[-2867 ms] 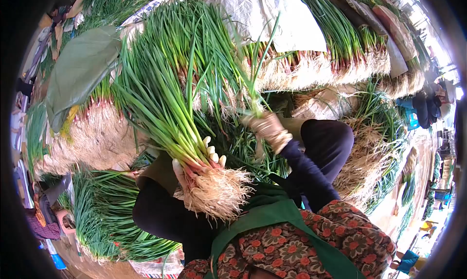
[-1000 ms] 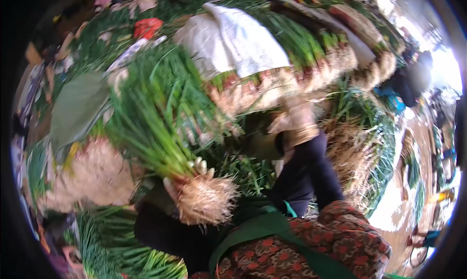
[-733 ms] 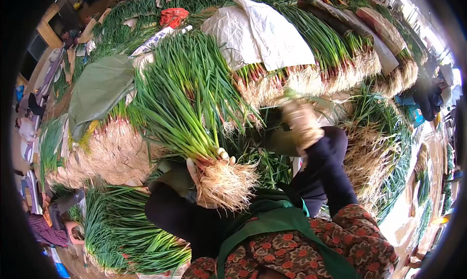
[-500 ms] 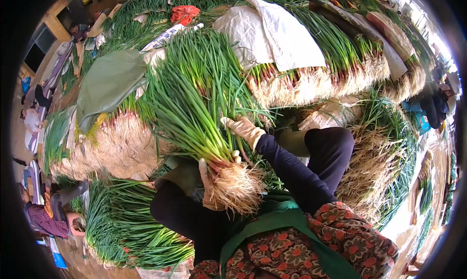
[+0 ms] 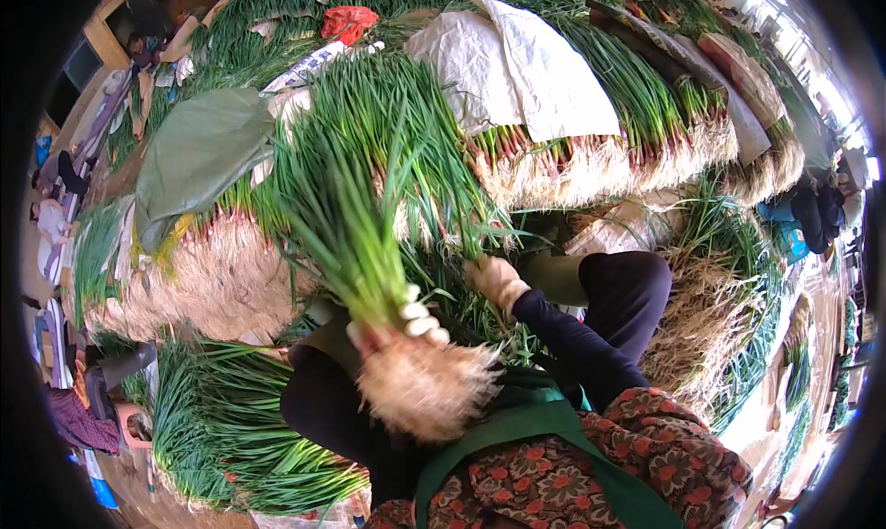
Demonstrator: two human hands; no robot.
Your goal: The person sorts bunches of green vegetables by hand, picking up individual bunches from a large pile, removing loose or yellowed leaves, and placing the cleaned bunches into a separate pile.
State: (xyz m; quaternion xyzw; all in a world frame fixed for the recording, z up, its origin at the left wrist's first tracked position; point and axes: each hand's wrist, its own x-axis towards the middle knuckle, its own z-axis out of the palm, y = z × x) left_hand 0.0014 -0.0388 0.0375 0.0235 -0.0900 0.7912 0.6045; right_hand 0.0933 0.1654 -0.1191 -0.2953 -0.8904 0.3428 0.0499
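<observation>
My left hand (image 5: 421, 317), in a pale glove, is wrapped round a thick bunch of green onions (image 5: 365, 261) just above the roots. The bunch stands upright with its leaves leaning up and left; its pale roots are smeared by motion. To the right of the bunch my right hand (image 5: 496, 282), gloved too, is closed round a few thin green stalks (image 5: 472, 238). The two hands are apart.
Rows of green onions (image 5: 646, 160) lie beyond my hands, partly under a white sheet (image 5: 544, 68). A green sheet (image 5: 198, 160) covers more at left. Another pile (image 5: 249, 427) lies at lower left. At the far left, a person (image 5: 88, 418) is near the edge.
The bunch in my left hand has shifted left and lower and turned more upright. My right hand has moved away from it to the right, closing on thin stalks.
</observation>
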